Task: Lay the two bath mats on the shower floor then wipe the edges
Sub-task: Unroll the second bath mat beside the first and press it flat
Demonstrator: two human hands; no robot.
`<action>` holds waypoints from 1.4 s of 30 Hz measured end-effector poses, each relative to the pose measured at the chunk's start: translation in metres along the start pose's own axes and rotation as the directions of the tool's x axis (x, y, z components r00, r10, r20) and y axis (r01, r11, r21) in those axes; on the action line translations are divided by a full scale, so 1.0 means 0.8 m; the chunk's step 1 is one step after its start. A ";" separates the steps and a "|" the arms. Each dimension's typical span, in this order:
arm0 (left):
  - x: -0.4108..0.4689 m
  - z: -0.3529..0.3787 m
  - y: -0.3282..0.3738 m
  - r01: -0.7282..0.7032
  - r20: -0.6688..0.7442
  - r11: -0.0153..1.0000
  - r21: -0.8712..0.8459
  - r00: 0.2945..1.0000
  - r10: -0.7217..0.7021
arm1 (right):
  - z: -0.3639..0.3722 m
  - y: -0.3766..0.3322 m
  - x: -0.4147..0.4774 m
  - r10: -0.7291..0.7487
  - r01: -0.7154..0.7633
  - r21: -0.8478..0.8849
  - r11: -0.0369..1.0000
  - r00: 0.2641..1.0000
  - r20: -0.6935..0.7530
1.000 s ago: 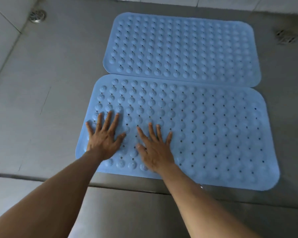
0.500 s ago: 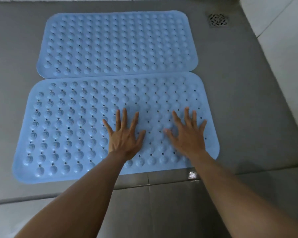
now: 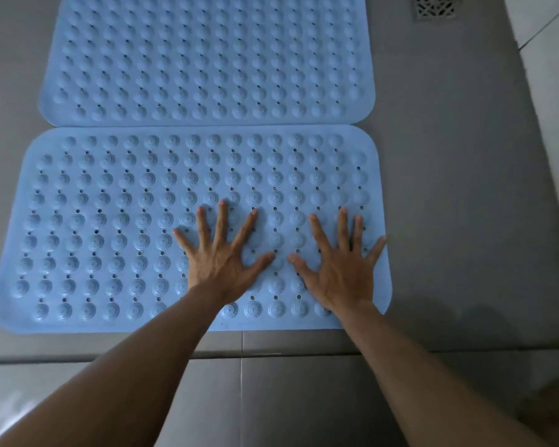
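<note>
Two light blue bath mats with rows of round bumps lie flat on the grey shower floor, long sides touching. The far mat (image 3: 207,59) runs off the top of the view. The near mat (image 3: 110,227) has small holes between its bumps. My left hand (image 3: 223,256) presses flat on the near mat right of its middle, fingers spread. My right hand (image 3: 339,262) lies flat by the mat's right end, its little finger reaching the edge. Neither hand holds anything.
A square metal drain grate (image 3: 434,6) sits in the floor at the top right. A pale tiled surface (image 3: 555,91) rises along the right side. A low grey step edge (image 3: 271,353) runs across just below the near mat.
Both hands have slid from the near mat's left end to its right end, staying flat on it. The view followed them right and moved closer.
</note>
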State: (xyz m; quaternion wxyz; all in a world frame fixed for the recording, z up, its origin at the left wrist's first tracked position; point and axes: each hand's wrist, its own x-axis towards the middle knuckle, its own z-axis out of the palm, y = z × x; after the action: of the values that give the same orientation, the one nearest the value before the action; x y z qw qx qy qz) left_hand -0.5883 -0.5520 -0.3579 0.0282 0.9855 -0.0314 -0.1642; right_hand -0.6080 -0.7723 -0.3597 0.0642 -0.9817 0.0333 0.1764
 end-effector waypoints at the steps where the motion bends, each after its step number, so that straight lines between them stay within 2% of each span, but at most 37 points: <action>1: 0.001 -0.001 0.001 0.002 0.007 1.000 0.009 1.000 -0.002 | -0.001 0.000 0.000 0.000 0.000 0.001 1.000 1.000 0.003; 14: 0.000 -0.012 0.006 0.010 0.049 0.999 -0.036 0.999 -0.008 | -0.004 0.003 0.001 -0.003 0.003 -0.008 1.000 1.000 0.014; 17: 0.001 -0.014 0.003 -0.003 0.078 0.999 -0.044 0.997 0.007 | -0.007 0.002 0.003 -0.008 0.008 -0.005 1.000 0.998 0.060; 21: 0.003 -0.028 -0.008 -0.043 0.197 0.999 -0.022 0.979 0.046 | -0.028 0.005 0.000 -0.033 0.026 0.039 0.999 0.984 0.177; 23: 0.002 -0.047 -0.011 -0.054 0.236 0.998 0.018 0.971 0.048 | -0.047 0.000 -0.008 -0.017 0.011 0.044 0.999 0.989 0.147; 26: -0.002 -0.083 -0.008 -0.082 0.186 0.997 0.016 0.980 0.077 | -0.084 -0.017 -0.017 -0.038 0.037 0.019 0.999 0.997 0.062; 32: -0.035 -0.226 0.005 -0.189 0.041 0.982 -0.019 0.981 0.189 | -0.216 -0.043 -0.061 -0.040 0.040 0.000 0.999 0.999 -0.017; 39: -0.114 -0.479 0.014 -0.183 0.047 0.982 -0.036 0.982 0.185 | -0.461 -0.077 -0.151 -0.057 0.058 0.048 0.997 0.998 -0.011; 42: -0.155 -0.595 0.028 -0.170 0.041 0.985 -0.037 0.984 0.172 | -0.580 -0.088 -0.194 -0.035 0.038 0.138 0.990 0.999 -0.027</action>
State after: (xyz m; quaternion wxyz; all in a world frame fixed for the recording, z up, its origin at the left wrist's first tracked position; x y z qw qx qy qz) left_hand -0.5516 -0.5443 0.1328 0.0580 0.9747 -0.1137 -0.1834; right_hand -0.5878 -0.7596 0.1343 0.1347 -0.9774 0.0284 0.1604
